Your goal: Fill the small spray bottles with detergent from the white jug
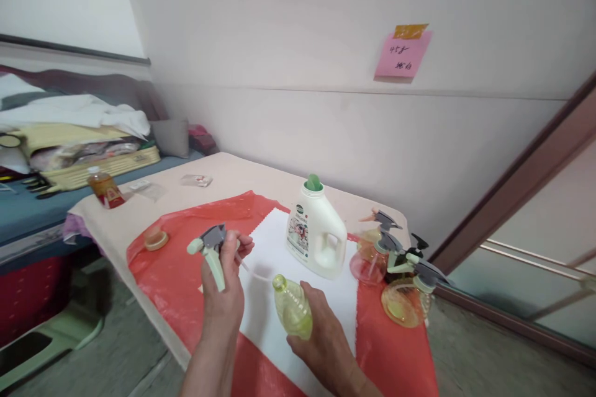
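Note:
My left hand point(224, 288) is closed round a spray trigger head point(212, 249) with a grey top and pale green lever; its thin clear tube point(251, 270) hangs toward the bottle. My right hand point(321, 335) grips a small yellow-green plastic bottle point(291, 307), tilted, its open neck pointing up-left toward the tube. Both hands hover over a white sheet point(279, 260) lying on a red plastic cover point(177, 260) on the table.
A white detergent jug point(315, 231) with a green cap stands behind the hands. Several spray bottles point(395, 273) cluster at the right corner. A tape roll point(156, 239), an amber bottle point(105, 188) and clear packets lie at the left. A pink note point(402, 54) hangs on the wall.

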Motion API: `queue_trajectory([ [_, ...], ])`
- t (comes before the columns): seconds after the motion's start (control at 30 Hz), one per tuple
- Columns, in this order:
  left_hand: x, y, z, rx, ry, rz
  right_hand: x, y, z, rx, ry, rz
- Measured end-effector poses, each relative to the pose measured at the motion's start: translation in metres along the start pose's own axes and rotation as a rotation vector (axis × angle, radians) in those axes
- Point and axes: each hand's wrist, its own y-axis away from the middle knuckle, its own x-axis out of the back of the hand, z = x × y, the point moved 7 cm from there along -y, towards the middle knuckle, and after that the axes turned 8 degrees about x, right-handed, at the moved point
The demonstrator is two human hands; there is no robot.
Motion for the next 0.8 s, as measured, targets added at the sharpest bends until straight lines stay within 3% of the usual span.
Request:
queue_trajectory([
  [0.1, -0.010, 0.011, -0.005, 0.027, -0.029, -0.069, 0.014, 0.001, -0.006, 0.048, 0.096, 0.022],
  [0.23, -0.026, 0.028, -0.023, 0.177, 0.009, -0.159, 0.029, 0.007, -0.020, 0.175, 0.233, 0.176],
  [0.4, -0.047, 0.049, -0.051, 0.394, 0.066, -0.243, 0.054, 0.009, -0.036, 0.304, 0.229, 0.343],
  [0.57, -0.060, 0.065, -0.063, 0.499, 0.060, -0.286, 0.074, 0.006, -0.030, 0.319, 0.209, 0.387],
  [0.67, -0.065, 0.068, -0.064, 0.535, 0.081, -0.292, 0.077, 0.005, -0.015, 0.182, -0.083, 0.364],
  [0.8, -0.063, 0.067, -0.069, 0.605, 0.147, -0.249, 0.047, 0.008, -0.007, -0.232, -1.023, 0.171],
])
